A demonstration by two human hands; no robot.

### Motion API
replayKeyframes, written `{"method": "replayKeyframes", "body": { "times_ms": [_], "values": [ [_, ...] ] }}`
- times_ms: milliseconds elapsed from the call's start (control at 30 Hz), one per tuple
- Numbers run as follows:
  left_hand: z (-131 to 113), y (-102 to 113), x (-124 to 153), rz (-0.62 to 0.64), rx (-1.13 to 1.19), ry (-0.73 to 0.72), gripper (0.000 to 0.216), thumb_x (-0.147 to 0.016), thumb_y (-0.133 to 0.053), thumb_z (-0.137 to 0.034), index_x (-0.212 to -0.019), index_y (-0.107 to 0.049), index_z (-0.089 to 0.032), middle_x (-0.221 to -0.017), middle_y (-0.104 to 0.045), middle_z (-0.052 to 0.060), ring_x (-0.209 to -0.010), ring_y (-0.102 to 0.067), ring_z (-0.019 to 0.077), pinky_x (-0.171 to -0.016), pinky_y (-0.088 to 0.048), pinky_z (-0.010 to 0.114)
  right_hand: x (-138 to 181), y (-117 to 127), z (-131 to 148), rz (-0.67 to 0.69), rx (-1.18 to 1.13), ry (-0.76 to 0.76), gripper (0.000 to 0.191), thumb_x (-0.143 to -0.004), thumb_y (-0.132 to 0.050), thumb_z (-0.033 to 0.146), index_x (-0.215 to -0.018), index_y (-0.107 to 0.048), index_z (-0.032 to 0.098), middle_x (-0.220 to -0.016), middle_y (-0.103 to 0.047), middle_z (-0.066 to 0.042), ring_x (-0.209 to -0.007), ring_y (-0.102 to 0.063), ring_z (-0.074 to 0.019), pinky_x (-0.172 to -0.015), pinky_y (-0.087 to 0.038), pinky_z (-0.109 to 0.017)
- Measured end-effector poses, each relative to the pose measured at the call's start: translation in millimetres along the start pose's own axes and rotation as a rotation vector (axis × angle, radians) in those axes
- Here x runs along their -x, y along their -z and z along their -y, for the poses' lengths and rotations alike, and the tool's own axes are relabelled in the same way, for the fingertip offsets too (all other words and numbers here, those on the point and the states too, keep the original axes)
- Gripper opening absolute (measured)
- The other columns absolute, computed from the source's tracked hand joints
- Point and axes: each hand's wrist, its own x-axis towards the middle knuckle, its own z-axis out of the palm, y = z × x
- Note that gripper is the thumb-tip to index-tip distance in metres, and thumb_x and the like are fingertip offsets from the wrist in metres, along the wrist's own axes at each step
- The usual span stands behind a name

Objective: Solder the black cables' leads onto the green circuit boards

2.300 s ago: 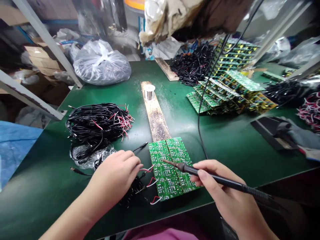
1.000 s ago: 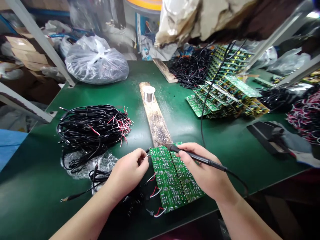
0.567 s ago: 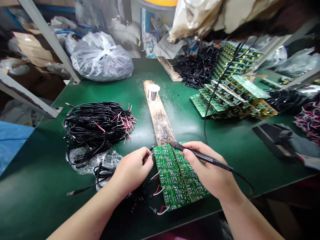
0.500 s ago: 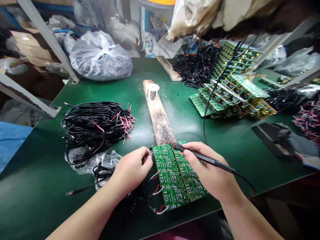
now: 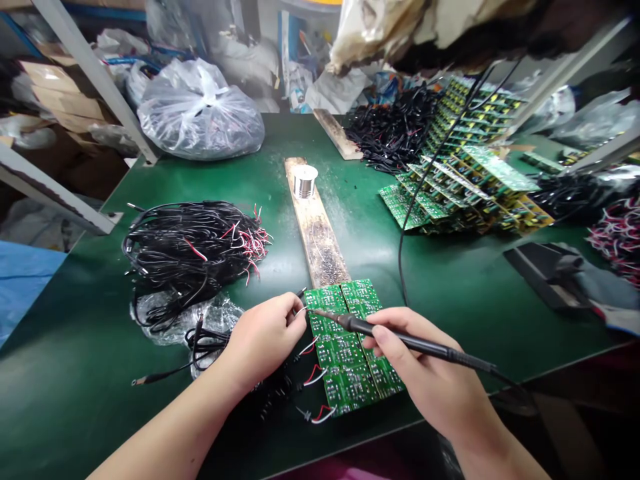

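A panel of green circuit boards [image 5: 345,360] lies near the front of the green bench, component side up. Red and white wire ends are joined along its left edge. My left hand [image 5: 270,337] is closed in a pinch on a black cable [image 5: 301,293], its white wire end meeting the panel's upper left edge. In my right hand [image 5: 425,367] is a soldering iron [image 5: 400,338], gripped like a pen. The iron's tip points left and appears to touch the board beside that wire end.
A solder spool [image 5: 305,183] stands on a scorched wooden strip [image 5: 320,233] behind the panel. Bundled black cables [image 5: 185,247] lie left, with a tied plastic bag [image 5: 200,113] behind. Stacked circuit boards [image 5: 460,193] sit back right; the iron's cord trails off to the right.
My right hand has moved the soldering iron down and left, from the wooden strip's near end to the wire end at the panel's left edge. My left hand has stayed almost still.
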Motion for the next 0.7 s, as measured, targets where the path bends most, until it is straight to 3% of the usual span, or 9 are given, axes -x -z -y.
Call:
{"method": "replayKeyframes", "body": {
  "times_ms": [100, 433, 700],
  "values": [
    [0.0, 0.1, -0.2, 0.006, 0.001, -0.010, 0.017, -0.096, -0.050, -0.036, -0.090, -0.063, -0.027, -0.076, -0.068, -0.003, -0.072, -0.061, 0.0176, -0.061, -0.034, 0.029, -0.3, -0.6, 0.2, 0.018, -0.025, -0.001, 0.013, -0.101, -0.058, 0.035, -0.106, -0.067, 0.026, -0.086, -0.075, 0.001, -0.078, -0.073, -0.0145, -0.071, -0.059, -0.025],
    [1.0, 0.3, 0.3, 0.013, -0.009, 0.001, 0.016, -0.095, -0.050, -0.037, -0.089, -0.062, -0.027, -0.076, -0.068, -0.004, -0.072, -0.060, 0.0175, -0.062, -0.033, 0.029, 1.2, -1.0, 3.7, 0.021, 0.044, 0.035, 0.014, -0.100, -0.058, 0.035, -0.106, -0.067, 0.026, -0.087, -0.074, 0.001, -0.078, -0.073, -0.0148, -0.067, -0.059, -0.025],
    [-0.3, 0.6, -0.8, 0.014, -0.011, 0.011, 0.016, -0.095, -0.050, -0.037, -0.089, -0.062, -0.027, -0.076, -0.068, -0.005, -0.072, -0.060, 0.0170, -0.062, -0.033, 0.029, -11.0, 3.7, -5.9, -0.172, 0.017, 0.071, 0.013, -0.100, -0.061, 0.034, -0.106, -0.069, 0.025, -0.086, -0.076, 0.000, -0.077, -0.075, -0.0153, -0.073, -0.061, -0.027]
  ]
}}
